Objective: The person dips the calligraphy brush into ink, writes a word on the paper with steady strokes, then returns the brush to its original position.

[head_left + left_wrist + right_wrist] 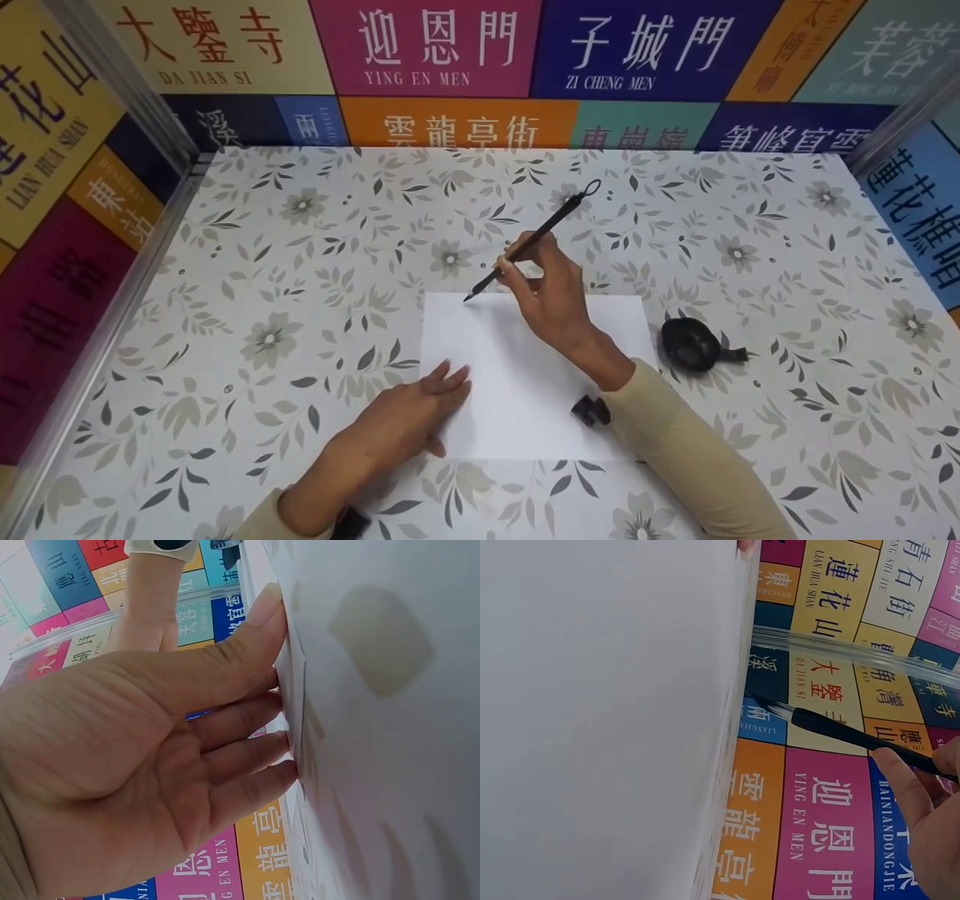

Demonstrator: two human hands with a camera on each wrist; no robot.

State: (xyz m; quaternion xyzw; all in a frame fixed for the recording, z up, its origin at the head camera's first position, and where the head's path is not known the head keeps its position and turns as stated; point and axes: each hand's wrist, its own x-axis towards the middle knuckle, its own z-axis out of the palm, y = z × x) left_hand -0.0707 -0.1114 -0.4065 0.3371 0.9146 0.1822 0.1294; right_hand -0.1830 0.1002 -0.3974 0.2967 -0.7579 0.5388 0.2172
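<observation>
My right hand pinches a dark writing brush by its shaft, with the hanging loop up to the right. Its dark tip slants down over the upper left of a white sheet of paper. In the right wrist view the bristles show pale near the handle and dark at the tip; whether they touch the paper I cannot tell. My left hand rests at the sheet's left edge. There, the left wrist view shows the thumb and fingertips against the paper, the fingers mostly straight.
Right of the paper, a small black ink dish with a short handle stands on the floral tablecloth. A small black device sits at my right sleeve. Panels with Chinese lettering surround the table's back and sides.
</observation>
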